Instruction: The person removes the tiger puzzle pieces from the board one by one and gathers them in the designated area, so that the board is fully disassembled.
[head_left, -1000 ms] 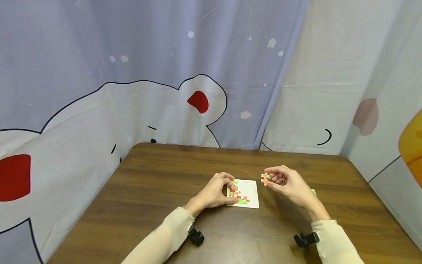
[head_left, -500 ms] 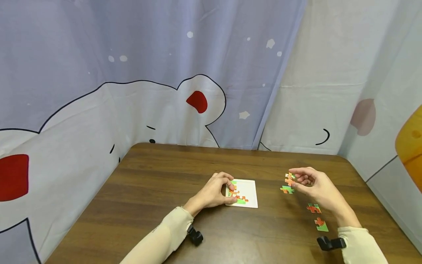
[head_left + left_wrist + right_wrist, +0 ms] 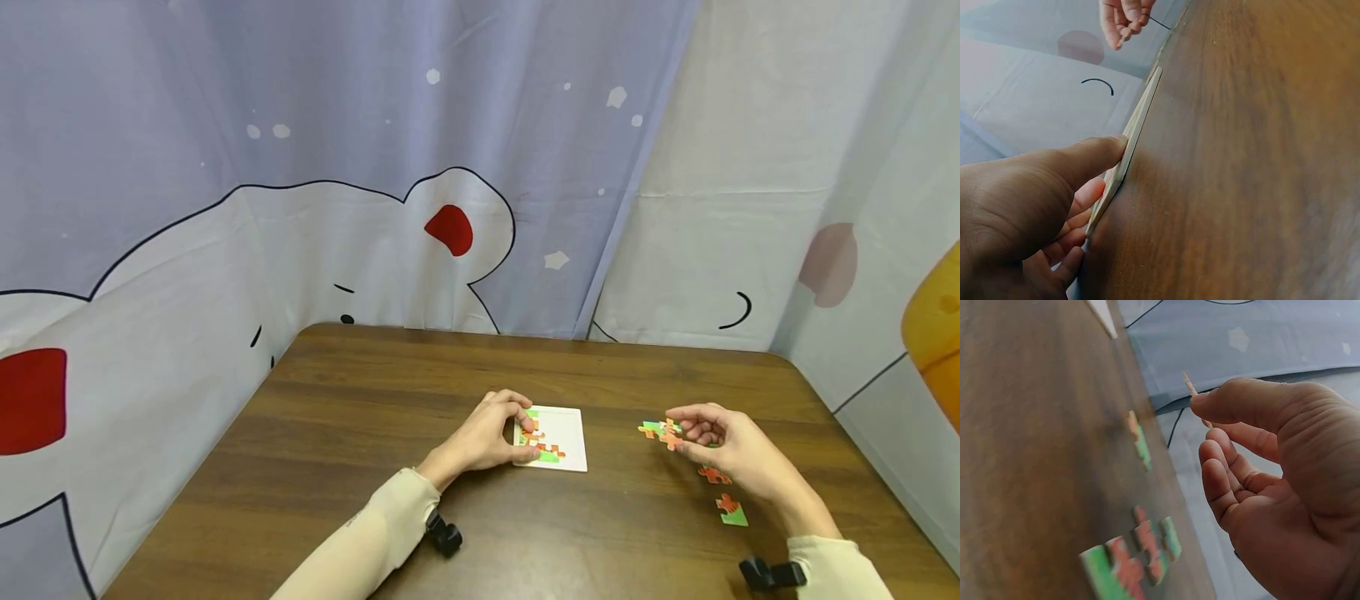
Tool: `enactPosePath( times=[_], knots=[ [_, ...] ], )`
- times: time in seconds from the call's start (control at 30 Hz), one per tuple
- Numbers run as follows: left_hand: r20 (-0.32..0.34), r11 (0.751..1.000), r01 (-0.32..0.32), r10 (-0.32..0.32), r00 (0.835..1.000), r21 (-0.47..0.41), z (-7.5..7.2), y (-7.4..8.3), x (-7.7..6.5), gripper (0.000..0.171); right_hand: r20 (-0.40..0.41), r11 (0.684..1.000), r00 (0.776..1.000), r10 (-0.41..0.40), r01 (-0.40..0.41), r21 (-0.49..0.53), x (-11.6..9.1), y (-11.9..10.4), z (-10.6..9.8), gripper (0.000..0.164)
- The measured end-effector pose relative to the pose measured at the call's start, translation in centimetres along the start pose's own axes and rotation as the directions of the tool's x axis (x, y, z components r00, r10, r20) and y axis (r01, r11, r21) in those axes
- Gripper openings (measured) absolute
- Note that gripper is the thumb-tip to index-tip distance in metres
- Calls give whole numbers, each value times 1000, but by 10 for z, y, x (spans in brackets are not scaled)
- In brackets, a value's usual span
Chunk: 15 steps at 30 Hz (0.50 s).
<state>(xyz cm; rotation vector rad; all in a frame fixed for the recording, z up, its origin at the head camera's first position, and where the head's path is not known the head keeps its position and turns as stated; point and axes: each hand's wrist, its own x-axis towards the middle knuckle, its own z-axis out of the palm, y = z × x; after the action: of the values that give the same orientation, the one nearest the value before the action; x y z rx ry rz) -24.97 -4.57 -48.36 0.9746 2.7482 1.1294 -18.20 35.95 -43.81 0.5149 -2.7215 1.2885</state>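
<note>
My left hand [image 3: 480, 435] grips a square white puzzle board [image 3: 568, 433] by its left side, thumb at the near edge and fingers at the far edge. Green and orange-red jigsaw pieces [image 3: 551, 456] fill the board's left and near sides. The left wrist view shows the thumb [image 3: 1100, 156] against the board's thin edge [image 3: 1138, 128]. To the right, my right hand [image 3: 738, 446] pinches an orange and white jigsaw piece [image 3: 670, 437] between thumb and fingertips. It overlaps a green and orange piece [image 3: 648, 429] on the table in the head view.
Loose pieces lie on the wooden table [image 3: 600, 533] by the right hand: a red one [image 3: 714, 476] and a red-green one [image 3: 732, 512]. The right wrist view adds a small green piece [image 3: 1171, 537] beside them. A printed curtain [image 3: 375, 250] hangs behind the table.
My right hand has carried the pinched piece away from the board to the right, then slightly nearer, over the loose green and orange piece. The left hand stays on the board.
</note>
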Motion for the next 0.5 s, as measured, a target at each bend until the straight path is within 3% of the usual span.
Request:
enactPosePath(
  times=[0.23, 0.5],
  knots=[
    [0, 1000, 2, -2, 1000, -8, -1, 0, 0, 30, 89, 996, 994, 64, -69, 62, -6, 12, 8, 40],
    [-2, 1000, 3, -3, 1000, -7, 0, -1, 1, 29, 149, 996, 985, 86, -86, -3, -6, 19, 12, 39]
  ],
)
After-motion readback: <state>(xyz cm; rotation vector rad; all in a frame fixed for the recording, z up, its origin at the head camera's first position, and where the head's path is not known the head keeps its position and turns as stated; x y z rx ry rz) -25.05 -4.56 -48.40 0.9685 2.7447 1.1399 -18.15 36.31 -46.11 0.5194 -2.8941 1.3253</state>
